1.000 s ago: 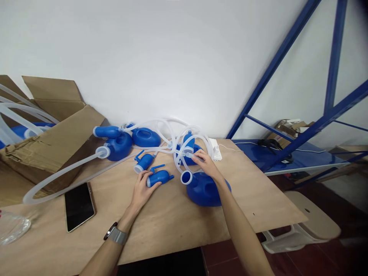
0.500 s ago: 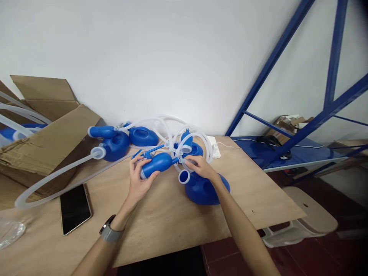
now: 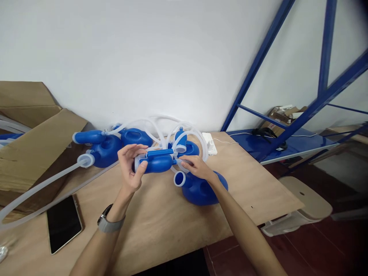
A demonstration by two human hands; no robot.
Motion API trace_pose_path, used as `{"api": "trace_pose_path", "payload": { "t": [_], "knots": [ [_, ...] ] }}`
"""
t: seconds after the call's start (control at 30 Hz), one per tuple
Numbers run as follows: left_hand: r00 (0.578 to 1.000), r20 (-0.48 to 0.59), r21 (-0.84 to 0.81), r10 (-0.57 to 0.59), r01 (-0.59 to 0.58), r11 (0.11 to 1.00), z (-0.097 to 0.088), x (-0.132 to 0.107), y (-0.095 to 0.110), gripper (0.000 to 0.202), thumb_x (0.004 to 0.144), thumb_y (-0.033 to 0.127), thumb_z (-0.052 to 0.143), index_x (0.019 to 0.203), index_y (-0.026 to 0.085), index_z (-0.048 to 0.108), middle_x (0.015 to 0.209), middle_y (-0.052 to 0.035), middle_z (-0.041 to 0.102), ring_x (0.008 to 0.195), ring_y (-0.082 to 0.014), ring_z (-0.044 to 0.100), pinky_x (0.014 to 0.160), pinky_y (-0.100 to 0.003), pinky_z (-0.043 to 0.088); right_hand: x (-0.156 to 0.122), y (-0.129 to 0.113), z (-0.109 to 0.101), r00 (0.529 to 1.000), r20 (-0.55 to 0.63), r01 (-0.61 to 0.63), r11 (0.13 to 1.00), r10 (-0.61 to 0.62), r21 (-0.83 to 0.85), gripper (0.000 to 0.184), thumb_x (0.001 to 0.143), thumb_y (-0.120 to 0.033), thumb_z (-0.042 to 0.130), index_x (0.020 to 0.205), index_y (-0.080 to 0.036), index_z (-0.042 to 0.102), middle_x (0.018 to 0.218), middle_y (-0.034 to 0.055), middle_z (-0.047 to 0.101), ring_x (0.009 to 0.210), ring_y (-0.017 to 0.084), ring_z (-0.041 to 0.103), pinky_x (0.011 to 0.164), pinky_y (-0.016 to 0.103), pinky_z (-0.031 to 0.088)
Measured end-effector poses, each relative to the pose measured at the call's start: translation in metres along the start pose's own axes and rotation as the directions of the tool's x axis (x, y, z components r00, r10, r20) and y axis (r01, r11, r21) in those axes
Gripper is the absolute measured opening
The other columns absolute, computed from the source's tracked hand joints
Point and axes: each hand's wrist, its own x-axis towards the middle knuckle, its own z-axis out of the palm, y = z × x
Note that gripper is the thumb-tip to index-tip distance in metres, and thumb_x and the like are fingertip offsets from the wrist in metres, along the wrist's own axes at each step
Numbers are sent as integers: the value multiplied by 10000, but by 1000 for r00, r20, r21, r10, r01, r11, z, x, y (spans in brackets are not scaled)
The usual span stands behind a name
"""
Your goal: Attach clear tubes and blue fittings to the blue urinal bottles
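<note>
My left hand (image 3: 131, 167) is closed round the wide end of a blue plastic funnel-like cup (image 3: 158, 164), holding it above the table. Along the cup's top runs a blue handle-like strip (image 3: 160, 152). At the cup's narrow tip, my right hand (image 3: 196, 167) pinches the end of a translucent hose (image 3: 178, 162); how far the two overlap is hard to see. Just below the right hand lies a blue jug (image 3: 198, 189) on its side, its round open mouth (image 3: 179, 178) facing left. Behind the hands is another blue cup (image 3: 181, 140) among coiled hoses (image 3: 202, 140).
More blue jugs (image 3: 107, 150) with hoses stand at the back left, beside an open cardboard box (image 3: 34, 153). A phone (image 3: 64, 222) lies at the left on the wooden table (image 3: 161, 226). A white power strip (image 3: 209, 143) sits behind. Right are a blue rack (image 3: 258, 61) and a stool (image 3: 307, 197).
The blue cup has turned to lie more level, and its side strip has swung against its top. My left hand has shifted its grip on the wide end. The view has moved slightly right.
</note>
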Motion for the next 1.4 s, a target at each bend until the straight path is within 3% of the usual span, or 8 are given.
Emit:
{"api": "trace_pose_path", "payload": {
  "t": [0.07, 0.13, 0.3, 0.43, 0.6, 0.87, 1.1, 1.4],
  "knots": [
    [996, -62, -91, -57, 51, 995, 4, 1, -3, 448, 924, 466, 600, 1302, 233, 547, 1041, -71, 721, 910, -242, 699, 839, -397, 564, -2, 2, 0, 1000, -23, 1, 1000, -1, 22, 409, 1064, -501, 464, 1162, -218, 743, 1030, 59, 778, 852, 213, 707, 769, 304, 530],
    [991, -83, -93, -102, 94, 991, 5, 1, -6, 424, 935, 536, 532, 1164, 202, 656, 962, -73, 730, 874, -249, 697, 801, -379, 559, -3, 3, 1, 998, -58, 24, 999, -21, 43, 401, 1053, -510, 493, 1175, -219, 741, 1048, 68, 779, 868, 220, 715, 761, 309, 549],
    [972, 116, 180, -205, 183, 967, 1, 5, -5, 285, 923, 458, 606, 1002, 207, 714, 962, -58, 755, 886, -241, 695, 833, -360, 546, -4, 8, 3, 980, -169, 110, 994, -105, 23, 325, 1062, -441, 525, 1174, -216, 731, 1031, 81, 764, 871, 214, 708, 789, 326, 556],
    [962, 124, 262, -241, 203, 944, 0, 8, -1, 239, 899, 435, 648, 924, 203, 698, 892, -47, 742, 789, -214, 672, 758, -333, 534, -3, 10, 5, 970, -165, 158, 979, -179, -132, 305, 1076, -424, 514, 1193, -237, 726, 972, 76, 743, 856, 223, 679, 828, 358, 535],
    [964, 68, 251, -258, 234, 939, 5, 6, 3, 229, 888, 432, 665, 843, 207, 662, 866, -38, 739, 808, -212, 676, 771, -324, 524, -4, 10, 6, 955, -183, 199, 960, -235, -199, 289, 1088, -381, 494, 1237, -246, 703, 917, 63, 708, 814, 217, 640, 793, 354, 514],
    [954, -100, 234, -283, 299, 925, 19, -5, 8, 268, 903, 448, 678, 793, 207, 638, 743, 6, 663, 703, -163, 605, 719, -289, 469, -9, 9, 5, 930, -267, 224, 965, -253, -136, 273, 1087, -306, 506, 1295, -266, 678, 941, 60, 681, 832, 209, 630, 796, 349, 540],
    [942, -116, 225, -314, 333, 916, 18, -5, 9, 289, 885, 462, 696, 771, 208, 617, 715, 12, 621, 689, -160, 569, 694, -286, 443, -10, 9, 7, 909, -263, 311, 947, -322, -84, 291, 1071, -268, 545, 1337, -268, 664, 964, 65, 687, 840, 199, 644, 790, 340, 567],
    [946, -41, 271, -321, 320, 908, 15, 1, 16, 368, 887, 493, 657, 687, 217, 517, 634, 27, 500, 633, -151, 473, 640, -292, 379, -13, 2, 7, 851, -235, 444, 883, -469, -154, 426, 1051, -204, 576, 1469, -285, 560, 1041, 85, 724, 821, 215, 633, 757, 373, 568]
  ]
}}
